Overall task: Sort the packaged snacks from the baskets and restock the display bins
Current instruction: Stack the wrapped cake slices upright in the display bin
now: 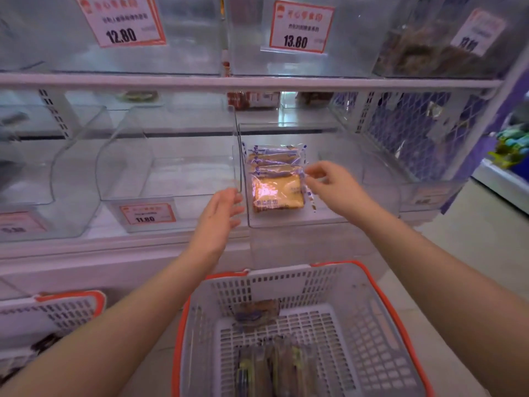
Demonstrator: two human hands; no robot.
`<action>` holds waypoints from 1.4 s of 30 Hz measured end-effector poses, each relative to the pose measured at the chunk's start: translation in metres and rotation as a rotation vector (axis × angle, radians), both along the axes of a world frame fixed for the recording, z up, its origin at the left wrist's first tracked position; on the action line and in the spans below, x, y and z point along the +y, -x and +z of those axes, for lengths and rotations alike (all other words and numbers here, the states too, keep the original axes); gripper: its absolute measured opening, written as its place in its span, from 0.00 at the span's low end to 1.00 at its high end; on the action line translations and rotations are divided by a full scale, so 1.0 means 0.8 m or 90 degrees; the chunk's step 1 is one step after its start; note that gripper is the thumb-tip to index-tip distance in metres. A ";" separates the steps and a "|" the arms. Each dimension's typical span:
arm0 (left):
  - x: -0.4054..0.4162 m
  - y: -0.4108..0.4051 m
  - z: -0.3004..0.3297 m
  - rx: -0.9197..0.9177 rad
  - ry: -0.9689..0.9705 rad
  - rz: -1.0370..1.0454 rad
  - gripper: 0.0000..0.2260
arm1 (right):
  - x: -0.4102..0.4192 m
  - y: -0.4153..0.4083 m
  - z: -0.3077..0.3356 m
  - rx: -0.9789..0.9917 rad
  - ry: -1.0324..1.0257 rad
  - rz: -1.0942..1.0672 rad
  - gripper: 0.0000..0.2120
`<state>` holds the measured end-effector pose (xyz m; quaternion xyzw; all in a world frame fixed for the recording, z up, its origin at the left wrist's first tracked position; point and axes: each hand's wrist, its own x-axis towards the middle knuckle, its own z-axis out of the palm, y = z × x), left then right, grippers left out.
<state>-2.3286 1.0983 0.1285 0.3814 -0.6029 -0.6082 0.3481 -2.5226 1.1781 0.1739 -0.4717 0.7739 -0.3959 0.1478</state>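
Several snack packets (274, 176) binned at twelve o'clock; more left in basket (372, 287) at six. Left hand (220, 213) open, empty; right hand (329, 181) pinching packet edge.

**One head-worn view, looking forward and down**

We see from a single wide-angle camera on the person's head, facing the white shelf of clear plastic display bins (177, 179) at close range, tilted down so the white slotted basket with orange rim (386, 308) fills the lower frame.
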 end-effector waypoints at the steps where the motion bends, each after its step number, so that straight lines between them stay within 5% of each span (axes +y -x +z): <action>1: 0.005 -0.003 -0.011 0.007 -0.048 0.028 0.16 | 0.021 -0.012 0.002 0.009 0.066 0.039 0.07; 5: 0.033 -0.015 -0.077 -0.147 -0.131 0.028 0.08 | 0.099 -0.048 -0.025 0.039 0.078 0.198 0.06; 18: 0.156 -0.045 -0.314 -0.610 -0.116 -0.224 0.12 | 0.170 -0.067 -0.301 0.057 -0.623 0.322 0.13; 29: 0.191 -0.025 -0.417 -0.914 -0.059 -0.357 0.20 | 0.180 -0.075 -0.391 -0.093 -0.679 0.259 0.12; 36: 0.184 -0.024 -0.432 -0.898 -0.093 -0.348 0.12 | 0.193 -0.079 -0.402 -0.163 -0.617 0.220 0.14; 40: 0.165 -0.045 -0.407 -0.685 -0.031 -0.283 0.10 | 0.192 -0.084 -0.393 -0.203 -0.550 0.160 0.10; 42: 0.152 -0.050 -0.375 -0.511 -0.127 -0.267 0.08 | 0.187 -0.086 -0.383 -0.246 -0.472 0.106 0.03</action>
